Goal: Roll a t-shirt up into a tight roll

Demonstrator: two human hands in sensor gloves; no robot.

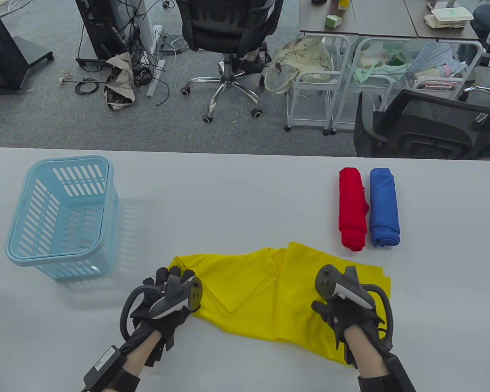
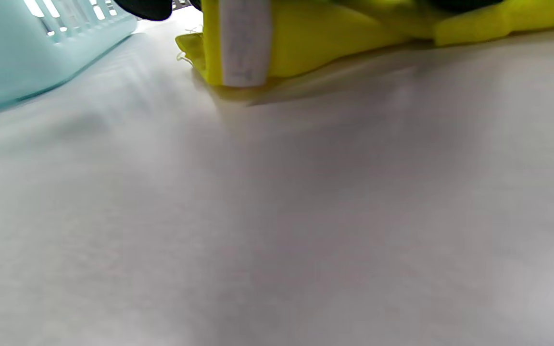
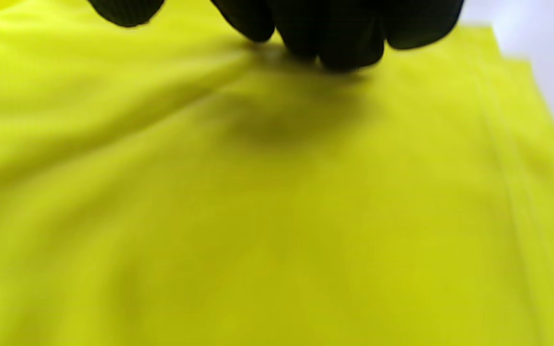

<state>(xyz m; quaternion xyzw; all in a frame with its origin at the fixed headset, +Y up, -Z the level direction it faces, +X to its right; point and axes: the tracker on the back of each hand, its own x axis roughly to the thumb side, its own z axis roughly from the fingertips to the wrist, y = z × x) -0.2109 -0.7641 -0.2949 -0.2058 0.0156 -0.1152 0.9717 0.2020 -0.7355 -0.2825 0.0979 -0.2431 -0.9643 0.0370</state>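
Note:
A yellow t-shirt (image 1: 265,294) lies folded into a wide band near the table's front edge. My left hand (image 1: 175,281) is at its left end, fingers over the edge. In the left wrist view that end of the yellow t-shirt (image 2: 306,43) rises into the hand, and a white label (image 2: 245,43) shows. My right hand (image 1: 335,298) rests on the right part of the shirt, its fingers mostly hidden under the tracker. In the right wrist view its black fingertips (image 3: 325,43) press down on the yellow t-shirt (image 3: 277,216), and creases spread from them.
A light blue plastic basket (image 1: 61,216) stands at the left of the table. A rolled red shirt (image 1: 352,208) and a rolled blue shirt (image 1: 384,206) lie side by side at the right, beyond the yellow one. Office chairs and carts stand behind the table.

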